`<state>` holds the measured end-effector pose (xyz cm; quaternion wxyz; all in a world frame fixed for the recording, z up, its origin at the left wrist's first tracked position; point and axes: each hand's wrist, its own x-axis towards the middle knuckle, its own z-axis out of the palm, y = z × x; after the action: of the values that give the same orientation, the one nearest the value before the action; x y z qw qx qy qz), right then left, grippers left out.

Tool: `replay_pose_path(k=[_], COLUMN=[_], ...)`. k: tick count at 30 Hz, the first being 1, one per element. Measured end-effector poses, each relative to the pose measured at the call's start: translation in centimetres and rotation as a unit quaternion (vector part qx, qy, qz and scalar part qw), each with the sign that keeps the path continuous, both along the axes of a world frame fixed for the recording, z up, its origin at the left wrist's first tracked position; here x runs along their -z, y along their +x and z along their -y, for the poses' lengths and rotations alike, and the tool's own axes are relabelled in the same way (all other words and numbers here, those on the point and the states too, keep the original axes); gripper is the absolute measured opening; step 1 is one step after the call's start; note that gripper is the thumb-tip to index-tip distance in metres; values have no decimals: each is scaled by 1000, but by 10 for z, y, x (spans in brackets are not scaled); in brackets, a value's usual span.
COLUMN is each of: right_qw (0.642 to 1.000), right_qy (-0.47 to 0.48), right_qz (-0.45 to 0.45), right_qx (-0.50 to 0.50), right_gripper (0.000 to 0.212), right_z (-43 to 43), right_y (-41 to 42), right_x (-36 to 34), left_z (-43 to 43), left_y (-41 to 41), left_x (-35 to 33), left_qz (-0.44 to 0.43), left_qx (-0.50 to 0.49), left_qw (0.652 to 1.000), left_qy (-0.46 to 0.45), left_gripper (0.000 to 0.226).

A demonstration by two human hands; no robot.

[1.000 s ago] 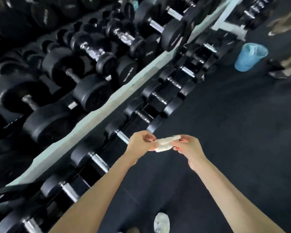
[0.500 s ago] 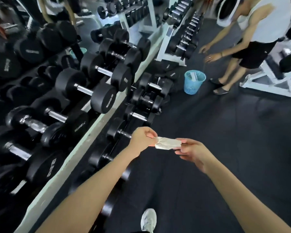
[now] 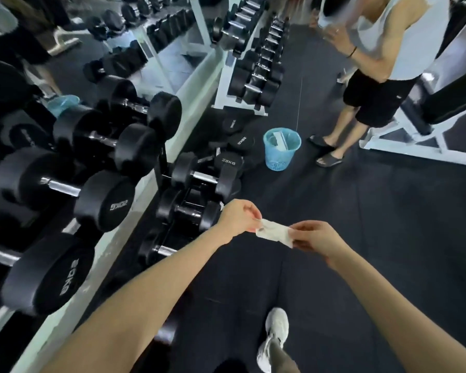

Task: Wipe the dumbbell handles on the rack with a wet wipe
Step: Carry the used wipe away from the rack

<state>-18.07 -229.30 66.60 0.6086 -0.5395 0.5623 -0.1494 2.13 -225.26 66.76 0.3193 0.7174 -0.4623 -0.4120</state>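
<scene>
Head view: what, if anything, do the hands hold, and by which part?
A wet wipe, by its ends: left hand pinches one end, right hand the other.

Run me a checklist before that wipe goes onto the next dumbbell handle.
1. Wipe secured: ok. The wet wipe is pinched at one end by the left hand and at the other by the right hand.
2. Wipe spread flat: not ok. It is bunched and crumpled between the fingers.
3. One hand free to steady: not ok. Both hold the wipe.
4. Target exposed: ok. A dumbbell handle lies bare just beyond the left hand.
5. Wipe moist enough: cannot tell.
6. Bystander clear: ok. The other person stands past the blue bin.
</scene>
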Motion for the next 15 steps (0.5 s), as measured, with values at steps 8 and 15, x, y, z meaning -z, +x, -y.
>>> replay_pose_path(k=[8, 15], right_qw=[994, 978], right_qy=[1, -15], right_qz=[-75, -130], right_qx=[-84, -161], right_gripper=[9, 15], right_z=[220, 390], right_y=[52, 137], right_x=[21, 66], left_z=[182, 310], left_y=[37, 104], left_x=[39, 83], left_qz=[-34, -107], left_qx=[-80, -170], left_qw=[996, 979], left_qy=[32, 38], left_gripper=[12, 8])
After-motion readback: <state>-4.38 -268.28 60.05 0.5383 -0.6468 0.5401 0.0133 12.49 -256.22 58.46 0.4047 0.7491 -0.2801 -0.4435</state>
